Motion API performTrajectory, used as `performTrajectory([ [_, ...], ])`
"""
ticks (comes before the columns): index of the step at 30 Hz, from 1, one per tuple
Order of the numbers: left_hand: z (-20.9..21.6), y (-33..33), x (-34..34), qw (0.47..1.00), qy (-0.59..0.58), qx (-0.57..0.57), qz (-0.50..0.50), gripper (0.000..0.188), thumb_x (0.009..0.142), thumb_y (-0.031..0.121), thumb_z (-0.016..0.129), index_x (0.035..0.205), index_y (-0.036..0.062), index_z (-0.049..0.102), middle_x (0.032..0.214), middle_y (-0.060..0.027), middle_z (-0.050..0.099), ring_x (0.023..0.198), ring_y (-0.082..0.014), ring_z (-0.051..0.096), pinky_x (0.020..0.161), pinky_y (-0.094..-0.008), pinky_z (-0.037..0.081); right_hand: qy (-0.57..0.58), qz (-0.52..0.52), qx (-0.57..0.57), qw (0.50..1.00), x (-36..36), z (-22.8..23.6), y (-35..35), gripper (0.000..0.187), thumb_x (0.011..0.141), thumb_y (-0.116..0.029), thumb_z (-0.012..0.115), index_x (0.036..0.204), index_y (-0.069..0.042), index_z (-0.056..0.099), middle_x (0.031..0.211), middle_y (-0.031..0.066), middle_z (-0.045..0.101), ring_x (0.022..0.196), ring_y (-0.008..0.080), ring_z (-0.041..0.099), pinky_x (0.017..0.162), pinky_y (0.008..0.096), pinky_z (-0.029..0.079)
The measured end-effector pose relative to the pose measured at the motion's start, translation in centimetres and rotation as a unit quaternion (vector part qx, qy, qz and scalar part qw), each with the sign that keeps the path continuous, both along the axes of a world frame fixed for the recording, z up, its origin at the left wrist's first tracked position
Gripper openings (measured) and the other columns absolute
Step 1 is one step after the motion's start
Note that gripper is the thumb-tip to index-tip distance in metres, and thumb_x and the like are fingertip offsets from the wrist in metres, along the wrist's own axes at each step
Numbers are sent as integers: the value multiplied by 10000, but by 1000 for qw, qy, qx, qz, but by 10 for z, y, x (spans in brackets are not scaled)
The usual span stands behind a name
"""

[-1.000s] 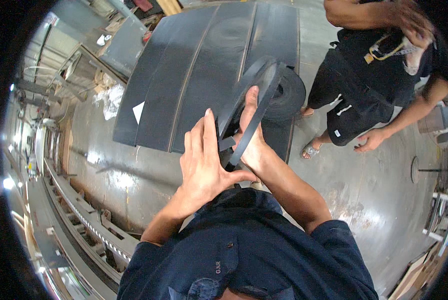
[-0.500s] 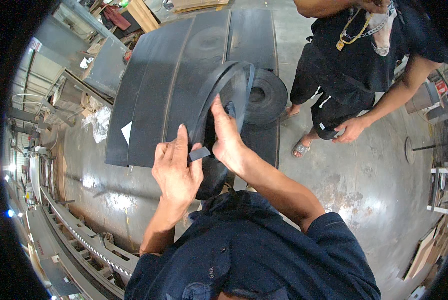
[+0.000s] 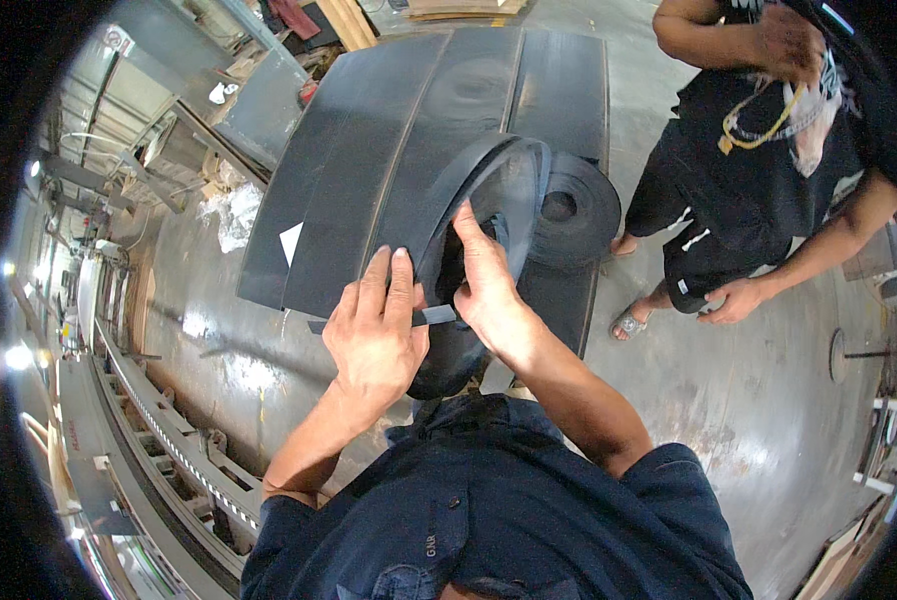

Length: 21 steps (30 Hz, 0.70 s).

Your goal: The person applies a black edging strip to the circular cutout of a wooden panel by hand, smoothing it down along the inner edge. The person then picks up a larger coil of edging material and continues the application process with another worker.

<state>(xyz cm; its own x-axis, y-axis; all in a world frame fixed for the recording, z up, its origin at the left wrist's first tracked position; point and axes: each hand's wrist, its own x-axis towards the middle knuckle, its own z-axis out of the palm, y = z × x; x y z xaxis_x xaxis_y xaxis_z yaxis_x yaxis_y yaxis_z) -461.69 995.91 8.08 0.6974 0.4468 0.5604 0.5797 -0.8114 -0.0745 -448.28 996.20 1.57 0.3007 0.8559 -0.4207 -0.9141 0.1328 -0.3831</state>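
Bare concrete floor [image 3: 709, 410], worn and glossy in patches, surrounds the workstation in what appears to be a workshop. Left hand [image 3: 374, 335]: closed, fingers together and laid over a loose strip end [image 3: 437, 316], which shows on both sides of the fingers. Right hand [image 3: 487, 285]: partly curled at the held coil [image 3: 522, 182] of dark strip, thumb raised along its inner side; its remaining fingers are hidden, so the tightness of that hold cannot be told. The coil stands tilted in front of the person's waist, above the near edge of the black panels [image 3: 359, 185].

Step in hand, as judged: controlling the free end while the coil is steadied. A next move would call for the left hand to keep the end pinched and the right to support the turns, since a slack hold could let them spread.

Further out, a second coil [image 3: 591, 220] lies flat on the panels, just beyond the held one. White patch [image 3: 292, 243] noted toward the panels' left edge. To the right stands a co-worker [image 3: 714, 170], one hand lowered, the other raised.
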Motion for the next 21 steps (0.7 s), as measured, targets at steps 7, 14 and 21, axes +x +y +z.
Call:
performTrajectory([
  [7, 2, 3, -2, 999, 18, -7, -27, 510, 724, 77, 676, 1224, 25, 592, 1091, -136, 633, 823, -280, 647, 661, -361, 538, -7, 10, 19, 1000, 0, -8, 5, 612, 879, -465, 663, 1206, 42, 557, 1231, 132, 605, 1116, 252, 578, 955, 424, 456],
  [14, 0, -4, 0, 1000, -11, -21, 5, 504, 732, 102, 683, 1212, -16, 584, 1029, -141, 651, 805, -268, 661, 662, -346, 541, -22, 18, 5, 1000, 1, 4, -7, 570, 882, -366, 693, 1249, 35, 522, 1242, 136, 595, 1119, 259, 573, 967, 430, 460],
  [21, -6, 8, -25, 986, -44, -154, 47, 502, 763, 51, 651, 1256, 3, 565, 990, -158, 663, 783, -302, 677, 666, -386, 541, -21, 39, 57, 997, -5, -26, 2, 704, 848, -290, 745, 1359, 57, 407, 1401, 157, 461, 1283, 270, 434, 1094, 412, 331],
])
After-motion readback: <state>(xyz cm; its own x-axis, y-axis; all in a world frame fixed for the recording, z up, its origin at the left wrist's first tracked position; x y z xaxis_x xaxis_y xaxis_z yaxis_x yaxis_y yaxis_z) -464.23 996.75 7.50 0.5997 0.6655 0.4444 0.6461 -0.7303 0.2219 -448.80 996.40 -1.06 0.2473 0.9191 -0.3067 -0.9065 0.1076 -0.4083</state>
